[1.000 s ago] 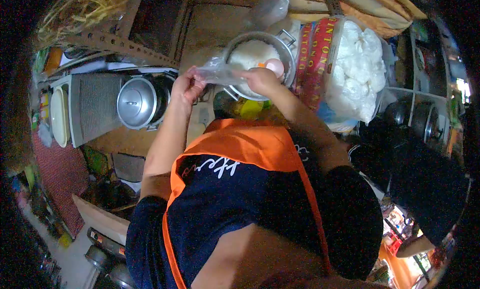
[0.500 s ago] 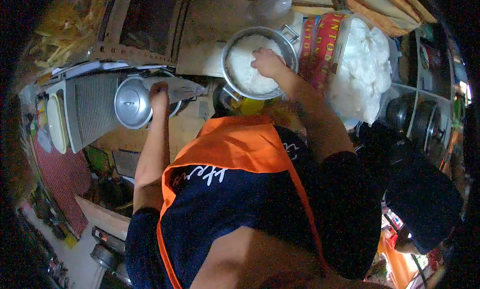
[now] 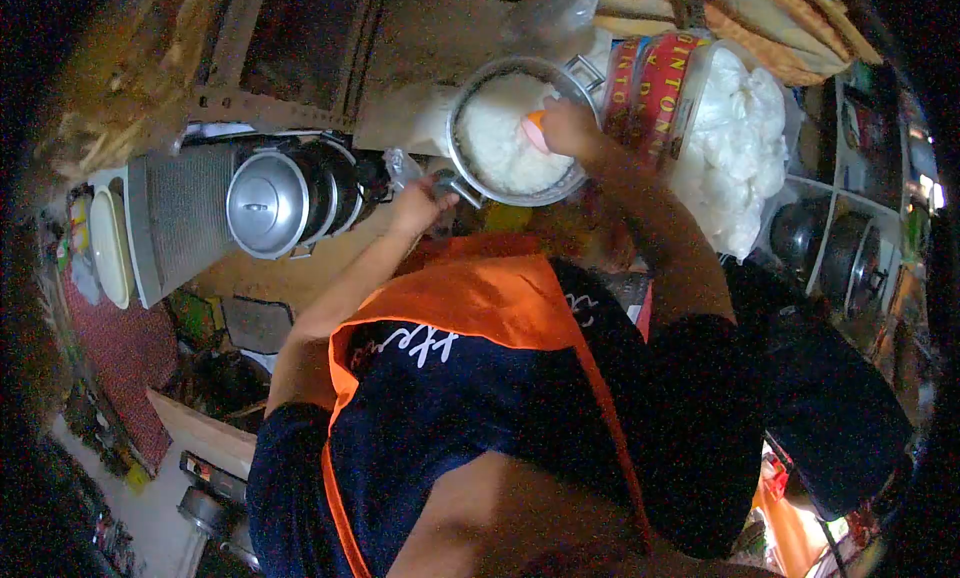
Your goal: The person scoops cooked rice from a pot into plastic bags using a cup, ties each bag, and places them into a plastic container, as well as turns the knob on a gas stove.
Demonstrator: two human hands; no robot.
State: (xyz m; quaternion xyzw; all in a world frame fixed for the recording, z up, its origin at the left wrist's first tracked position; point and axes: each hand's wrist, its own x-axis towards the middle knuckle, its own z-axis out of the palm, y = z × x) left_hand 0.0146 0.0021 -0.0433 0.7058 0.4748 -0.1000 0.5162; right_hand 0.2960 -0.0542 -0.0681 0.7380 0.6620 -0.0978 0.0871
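Observation:
A metal pot [image 3: 452,150] holds white, rice-like grains [image 3: 500,128]. Inside its rim, my right hand [image 3: 570,128] is closed around a small pink-and-orange scoop or cup [image 3: 535,133], which touches the grains. My left hand [image 3: 425,206] is beside the pot's near-left handle [image 3: 462,190], fingers curled around a crumpled clear plastic bag [image 3: 402,168]. Whether those fingers also touch the handle, I cannot tell.
A red-printed sack [image 3: 655,98] and a bundle of white plastic bags [image 3: 735,143] stand right of the pot. Lidded metal pots [image 3: 268,206] sit at left, beside a ridged grey panel [image 3: 185,218]. A person in dark clothing [image 3: 835,398] is at lower right.
My left hand has moved right from the lidded pots to the grain pot, bringing the plastic bag. My right hand has shifted slightly right, and the pink-and-orange scoop or cup now shows in it.

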